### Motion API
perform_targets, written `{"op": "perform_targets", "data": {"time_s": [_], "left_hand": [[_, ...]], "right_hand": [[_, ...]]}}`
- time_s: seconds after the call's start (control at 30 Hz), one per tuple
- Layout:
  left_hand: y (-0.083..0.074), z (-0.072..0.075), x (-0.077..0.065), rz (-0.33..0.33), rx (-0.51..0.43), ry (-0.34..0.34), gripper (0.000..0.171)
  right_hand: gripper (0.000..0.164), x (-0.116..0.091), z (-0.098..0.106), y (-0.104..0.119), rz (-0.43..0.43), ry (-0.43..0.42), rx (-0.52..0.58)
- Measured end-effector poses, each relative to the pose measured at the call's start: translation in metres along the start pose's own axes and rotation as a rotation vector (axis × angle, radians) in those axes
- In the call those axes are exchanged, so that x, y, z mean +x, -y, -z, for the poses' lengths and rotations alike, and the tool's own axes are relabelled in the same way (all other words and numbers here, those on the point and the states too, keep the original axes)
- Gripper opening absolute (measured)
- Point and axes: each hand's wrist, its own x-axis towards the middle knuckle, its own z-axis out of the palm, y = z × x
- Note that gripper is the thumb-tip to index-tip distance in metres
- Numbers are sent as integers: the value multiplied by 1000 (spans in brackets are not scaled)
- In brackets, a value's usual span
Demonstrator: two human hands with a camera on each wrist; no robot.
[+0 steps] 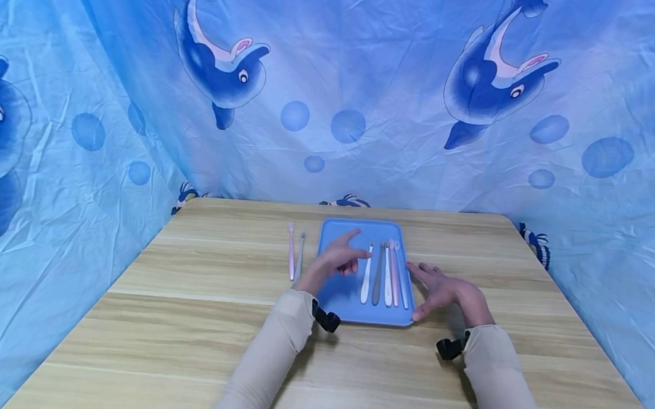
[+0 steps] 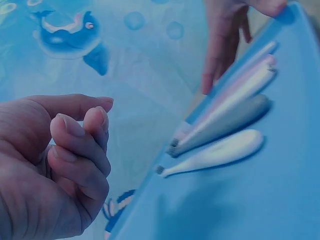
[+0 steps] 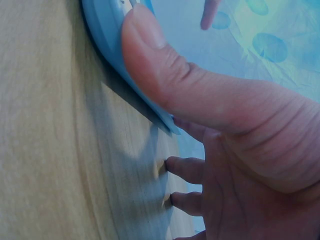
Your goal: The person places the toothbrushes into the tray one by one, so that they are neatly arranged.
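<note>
A blue tray (image 1: 349, 314) holds several toothbrushes side by side: a white one (image 1: 365, 284) apart at the left, then a grey one (image 1: 377, 284), another white one (image 1: 387, 285), a pink one (image 1: 394, 273) and a light blue one (image 1: 403, 276). Over the tray's left half hovers my left hand (image 1: 338, 256), holding nothing; some of its fingers are loosely bent in the left wrist view. My right hand (image 1: 442, 292) spreads its fingers along the tray's right side. In the right wrist view its thumb (image 3: 150, 55) lies at the tray's edge.
Left of the tray, a pink toothbrush (image 1: 291, 252) and a grey-blue toothbrush (image 1: 300, 255) lie on the wooden table (image 1: 187, 345). A blue dolphin-print cloth (image 1: 335, 63) hangs behind and beside the table.
</note>
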Motion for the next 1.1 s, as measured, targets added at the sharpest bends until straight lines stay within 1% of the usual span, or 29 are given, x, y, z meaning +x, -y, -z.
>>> {"op": "perform_targets", "data": {"time_s": [0.23, 0.4, 0.63, 0.97, 1.1], "left_hand": [[-12, 10, -8, -30, -35, -1, 80], [-16, 15, -13, -55, -36, -7, 83], [-12, 24, -16, -65, -37, -21, 83], [-6, 42, -22, -51, -25, -80, 84], [-5, 47, -23, -57, -24, -89, 82]], "right_hand": [[130, -2, 1, 0, -1, -2, 0], [130, -1, 1, 1, -6, -2, 0], [131, -1, 0, 0, -6, -4, 4], [131, -1, -1, 1, -16, -4, 0], [131, -1, -1, 1, -20, -4, 4]]}}
